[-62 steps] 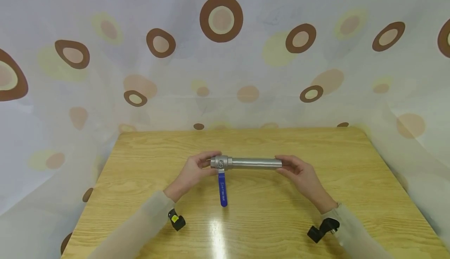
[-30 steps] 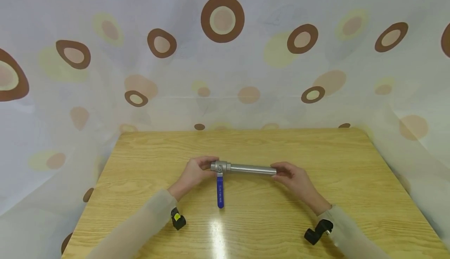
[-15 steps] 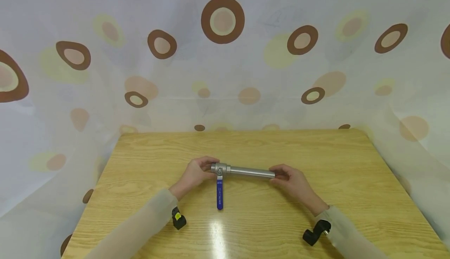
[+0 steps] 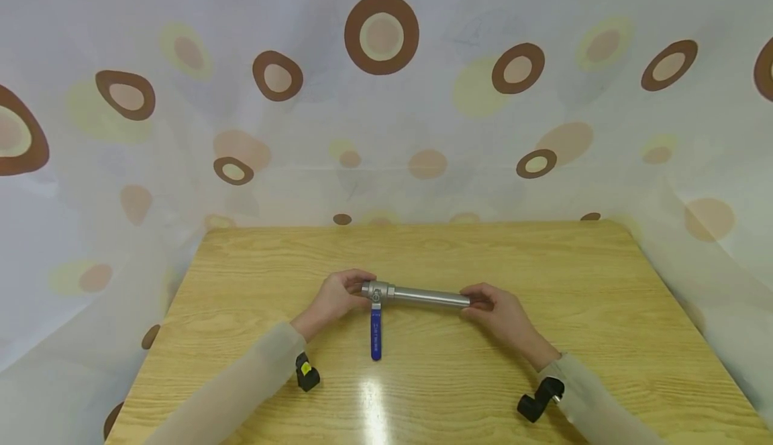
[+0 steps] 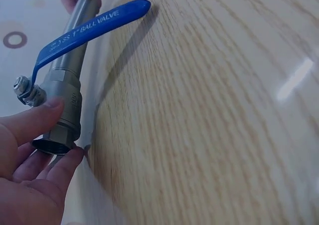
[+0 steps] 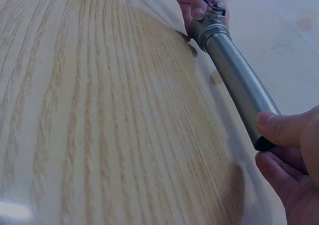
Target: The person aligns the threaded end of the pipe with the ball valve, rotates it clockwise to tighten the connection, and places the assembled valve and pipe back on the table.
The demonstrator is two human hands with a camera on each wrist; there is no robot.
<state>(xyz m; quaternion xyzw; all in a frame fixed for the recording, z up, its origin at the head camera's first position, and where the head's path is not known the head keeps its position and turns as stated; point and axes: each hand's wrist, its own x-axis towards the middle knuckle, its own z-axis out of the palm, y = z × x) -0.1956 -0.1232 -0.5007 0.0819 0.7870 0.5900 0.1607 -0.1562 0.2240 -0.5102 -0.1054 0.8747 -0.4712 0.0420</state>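
A steel ball valve (image 4: 379,289) with a blue lever handle (image 4: 376,334) is joined to a straight metal pipe (image 4: 431,297). My left hand (image 4: 333,299) grips the valve's free end, thumb on its body in the left wrist view. At the other end, my right hand (image 4: 500,311) pinches the pipe's tip between thumb and fingers. The pipe slopes slightly down toward the right in the head view, and the blue lever points toward me. White lettering on the lever (image 5: 94,28) reads "1" BALL VALVE".
Under the hands lies a wood-grain table (image 4: 447,391) with a bright light reflection near its front. A white sheet with brown and yellow circles (image 4: 386,109) hangs behind and on both sides. Each wrist carries a small black camera (image 4: 540,399).
The pipe's right end has come down and nearer to me with my right hand, tilting from level. The valve has dropped slightly. Over the last half second, motion is slight.
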